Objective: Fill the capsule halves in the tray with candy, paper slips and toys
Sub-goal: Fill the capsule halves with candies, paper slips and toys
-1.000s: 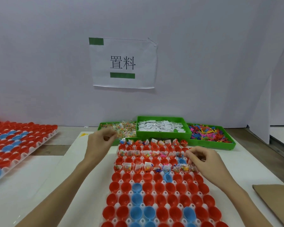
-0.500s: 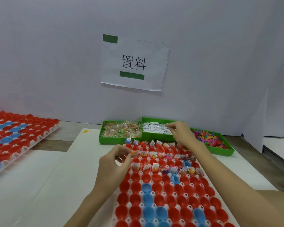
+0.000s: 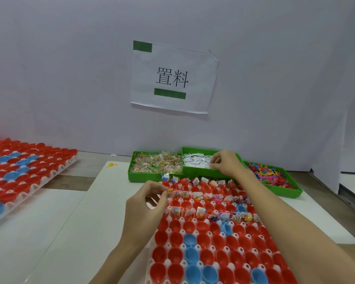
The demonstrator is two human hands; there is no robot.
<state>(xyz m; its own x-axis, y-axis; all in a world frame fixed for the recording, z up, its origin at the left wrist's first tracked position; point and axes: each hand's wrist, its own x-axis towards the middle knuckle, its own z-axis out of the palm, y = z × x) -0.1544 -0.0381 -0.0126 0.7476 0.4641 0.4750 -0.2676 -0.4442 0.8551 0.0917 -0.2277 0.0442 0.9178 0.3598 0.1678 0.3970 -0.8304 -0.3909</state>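
Fingers (image 3: pixel 162 194) of the left hand (image 3: pixel 143 210) pinch a candy packet (image 3: pixel 169 192) over the tray (image 3: pixel 195 248); right hand (image 3: pixel 226 162) fingers pinch paper slips (image 3: pixel 196 160) beneath them.

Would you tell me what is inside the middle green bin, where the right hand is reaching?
The middle green bin holds a heap of white paper slips. The right hand covers the bin's right part, so the slips beneath it and anything its fingers pinch are hidden.

A white paper sheet (image 3: pixel 173 77) is hanging on the far wall (image 3: pixel 70 68), showing the black characters "置料" between two green bars.
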